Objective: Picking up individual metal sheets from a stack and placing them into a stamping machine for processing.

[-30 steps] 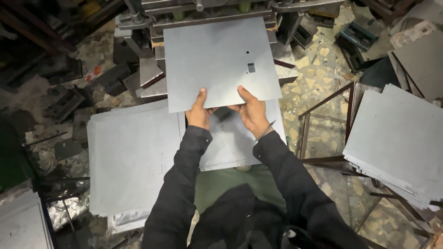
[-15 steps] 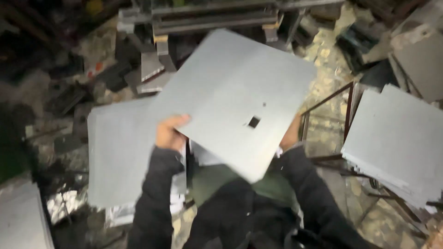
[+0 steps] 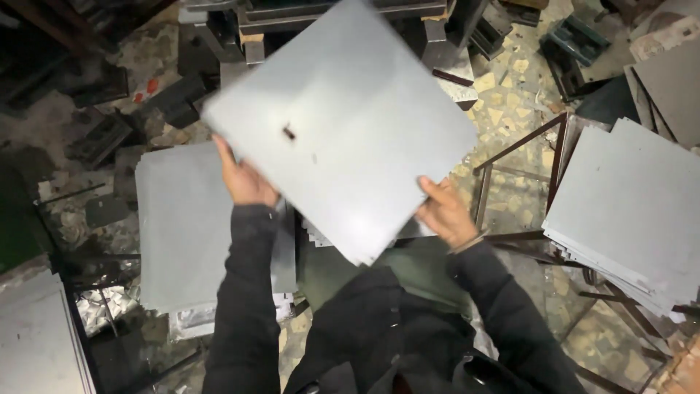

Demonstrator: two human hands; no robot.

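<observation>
Head view: we grip the sheet (image 3: 343, 124) mid-frame, left hand (image 3: 244, 179) and right hand (image 3: 445, 211) clamped on opposite edges, mid-turn; next move needs a steady swing toward a stack (image 3: 627, 211).

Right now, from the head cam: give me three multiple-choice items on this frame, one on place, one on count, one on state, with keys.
1. Where does the stack of grey metal sheets on the dark frame stand lie, seen from the person?
A. to the right
B. behind the machine
C. under the left hand

2. How many small dark cut-outs show in the held flat grey metal sheet?
A. none
B. one
C. four

3. How is the held sheet supported?
A. flat on the floor
B. one hand only
C. both hands, at opposite edges

Answers:
1. A: the stack sits at the right edge of the view.
2. B: the grey sheet shows a single slot, left of its centre.
3. C: the left hand and the right hand each have a grip on an edge, with the sheet raised and turned.
</observation>
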